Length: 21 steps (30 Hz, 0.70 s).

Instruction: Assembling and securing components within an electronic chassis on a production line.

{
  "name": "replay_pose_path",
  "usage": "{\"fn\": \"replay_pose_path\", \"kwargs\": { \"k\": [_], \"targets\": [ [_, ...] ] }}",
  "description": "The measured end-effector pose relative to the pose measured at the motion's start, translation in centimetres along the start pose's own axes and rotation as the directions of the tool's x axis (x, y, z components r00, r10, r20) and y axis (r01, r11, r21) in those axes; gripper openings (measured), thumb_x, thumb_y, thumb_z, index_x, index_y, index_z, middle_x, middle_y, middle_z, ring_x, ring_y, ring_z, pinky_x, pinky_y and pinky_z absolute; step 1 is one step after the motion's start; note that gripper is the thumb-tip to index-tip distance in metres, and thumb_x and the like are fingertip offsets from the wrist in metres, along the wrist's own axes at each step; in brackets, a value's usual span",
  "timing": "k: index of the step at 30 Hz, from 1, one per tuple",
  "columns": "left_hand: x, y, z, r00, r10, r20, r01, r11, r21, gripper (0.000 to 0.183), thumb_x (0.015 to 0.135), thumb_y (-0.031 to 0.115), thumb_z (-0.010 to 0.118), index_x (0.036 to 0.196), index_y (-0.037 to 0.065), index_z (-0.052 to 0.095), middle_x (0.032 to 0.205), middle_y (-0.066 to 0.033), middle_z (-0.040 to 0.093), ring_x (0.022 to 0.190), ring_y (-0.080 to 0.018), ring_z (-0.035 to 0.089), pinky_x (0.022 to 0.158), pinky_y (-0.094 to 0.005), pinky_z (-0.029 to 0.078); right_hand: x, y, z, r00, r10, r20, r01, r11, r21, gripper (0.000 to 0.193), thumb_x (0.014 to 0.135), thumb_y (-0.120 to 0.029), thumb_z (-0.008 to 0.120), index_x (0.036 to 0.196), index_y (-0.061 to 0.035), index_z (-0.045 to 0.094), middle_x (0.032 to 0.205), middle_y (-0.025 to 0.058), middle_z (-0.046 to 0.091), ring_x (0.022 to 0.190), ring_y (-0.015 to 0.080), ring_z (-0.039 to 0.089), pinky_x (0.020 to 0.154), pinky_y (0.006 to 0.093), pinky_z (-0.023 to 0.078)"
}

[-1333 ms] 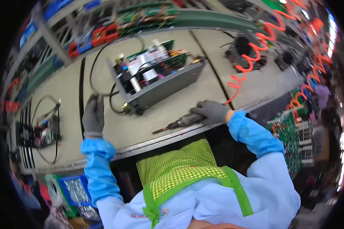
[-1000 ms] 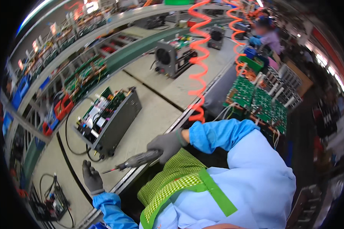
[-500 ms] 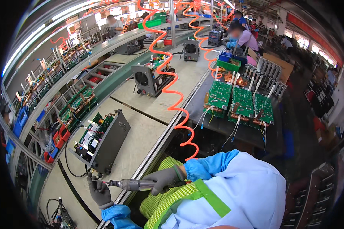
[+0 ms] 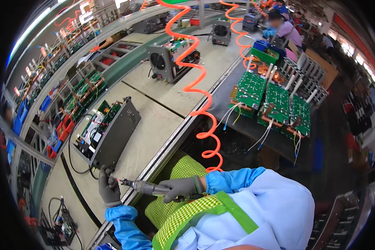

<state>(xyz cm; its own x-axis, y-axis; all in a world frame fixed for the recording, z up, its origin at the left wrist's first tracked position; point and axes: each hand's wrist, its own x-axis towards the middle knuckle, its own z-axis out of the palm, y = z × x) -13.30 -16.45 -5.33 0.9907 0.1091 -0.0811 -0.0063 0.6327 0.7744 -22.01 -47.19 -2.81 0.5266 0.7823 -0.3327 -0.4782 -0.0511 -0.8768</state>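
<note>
My right hand [image 4: 180, 188], in a grey glove, is wrapped round a dark powered screwdriver [image 4: 151, 188] whose bit points left. My left hand [image 4: 109, 188], also gloved in grey, is raised by the bit's tip with fingers bent together. What those fingers pinch is too small to make out. Just beyond the left hand stands an opened grey machine housing [image 4: 114, 135] on the bench, its green circuit boards and wiring exposed. A black cable [image 4: 72, 160] loops from its left side.
An orange coiled air hose [image 4: 205, 106] hangs ahead. More fan-fronted machines [image 4: 160, 62] stand farther along the bench [image 4: 154, 118]. At right, green circuit boards [image 4: 249, 89] with dangling wires lie on a dark table [image 4: 237, 135]. A part-built unit [image 4: 62, 223] sits at lower left. A co-worker [image 4: 288, 31] is far off.
The whole view has shifted, with the right-hand boards appearing farther right and lower. The screwdriver now tilts, its bit end higher. Both hands keep their holds.
</note>
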Motion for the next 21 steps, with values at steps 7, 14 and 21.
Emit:
{"fn": "replay_pose_path", "kwargs": {
  "k": [7,14,21],
  "targets": [
    [-0.4,0.6,0.3,0.992,0.077,0.105,-0.102,0.96,0.26,0.038,0.102,0.02,0.046,0.132,-0.003,0.046,0.096,-0.0051,0.061,0.052,0.0006,0.035,0.043,-0.0135,0.026,0.2,1.1,-0.5,0.999,-0.051,0.017,0.049,0.992,0.117,0.047,0.076,-0.026,0.072,0.112,-0.0071,0.048,0.073,0.0013,0.049,0.052,0.0082,0.049,0.043,0.0235,0.041],
    [0.6,-0.2,-0.3,0.938,0.218,0.269,-0.345,0.628,0.698,0.042,0.104,0.019,0.039,0.143,0.003,0.038,0.113,-0.0119,0.063,0.063,-0.0048,0.048,0.05,-0.0166,0.034,1.0,-0.1,-0.2,0.995,-0.013,0.094,-0.03,0.896,0.444,0.036,0.077,-0.018,0.065,0.107,-0.0094,0.048,0.065,-0.0034,0.045,0.047,0.004,0.044,0.038,0.0194,0.035],
    [3.4,8.3,1.4,0.717,0.621,0.319,-0.371,-0.047,0.927,0.018,0.094,0.019,0.059,0.097,0.0,0.06,0.077,-0.0074,0.062,0.07,-0.014,0.058,0.063,-0.0289,0.047,1.8,-1.8,-1.3,0.999,0.007,0.04,-0.021,0.933,0.36,0.039,0.082,-0.013,0.061,0.116,-0.0034,0.045,0.076,-0.0007,0.046,0.049,0.005,0.043,0.042,0.0204,0.032]
  ]
}}
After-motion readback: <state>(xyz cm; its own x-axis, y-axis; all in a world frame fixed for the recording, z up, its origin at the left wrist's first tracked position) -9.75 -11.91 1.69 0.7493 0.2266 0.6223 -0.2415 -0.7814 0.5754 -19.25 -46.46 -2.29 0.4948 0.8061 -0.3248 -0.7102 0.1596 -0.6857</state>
